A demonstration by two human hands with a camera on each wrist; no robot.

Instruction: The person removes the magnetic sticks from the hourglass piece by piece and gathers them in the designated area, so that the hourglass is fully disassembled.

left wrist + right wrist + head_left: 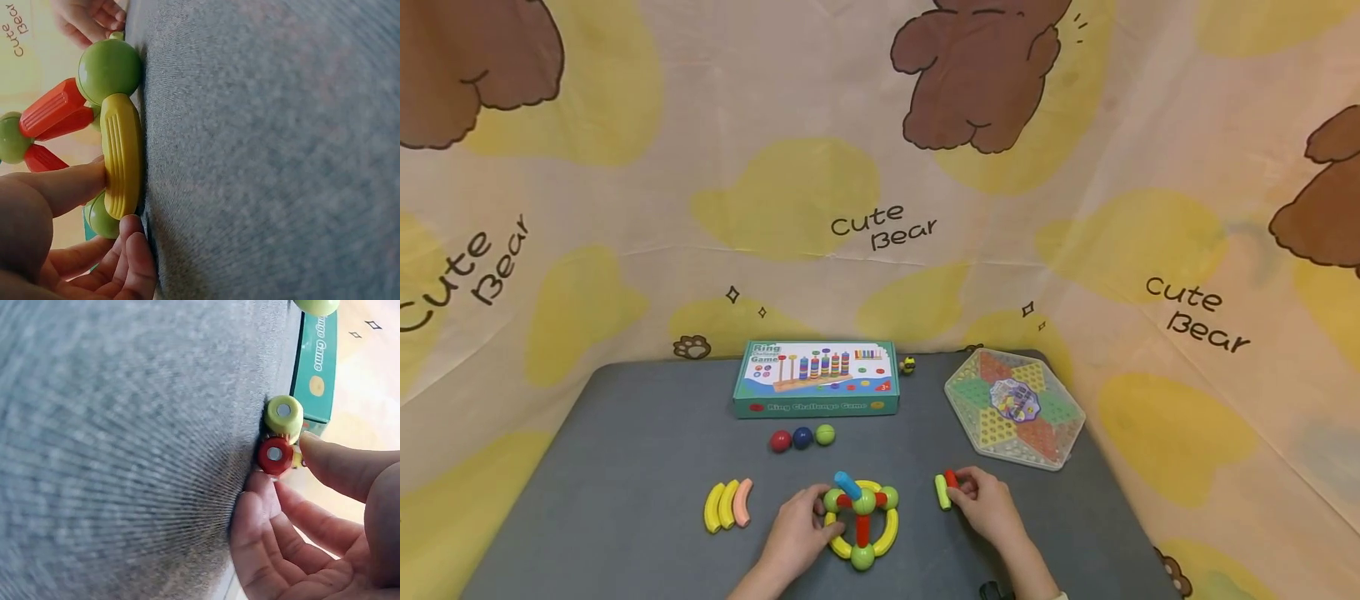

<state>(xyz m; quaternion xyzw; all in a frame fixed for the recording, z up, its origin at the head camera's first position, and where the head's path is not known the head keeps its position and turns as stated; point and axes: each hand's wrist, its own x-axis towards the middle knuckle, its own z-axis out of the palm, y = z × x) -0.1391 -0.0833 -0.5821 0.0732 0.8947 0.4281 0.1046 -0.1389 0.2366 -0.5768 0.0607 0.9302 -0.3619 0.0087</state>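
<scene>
Front and centre in the head view stands a magnetic ball-and-stick build, with green balls [862,557], red sticks [862,531], a ring of yellow curved sticks [891,529] and a blue stick [847,486] slanting up from the top ball. My left hand [795,533] grips a yellow curved stick [122,156] at the build's left side, thumb on one face and fingertips at the other. To the right, my right hand [992,504] pinches a short red stick [275,455] between thumb and fingers, low over the table. A light green stick [942,492] lies right beside it; both show silvery ends in the right wrist view.
Two yellow curved sticks [721,506] and a pink one [742,502] lie left. Behind the build sit red [780,441], blue [802,437] and green [825,434] balls. Farther back are a ring game box [816,404], a small yellow-black toy [907,365] and a hexagonal board [1015,408].
</scene>
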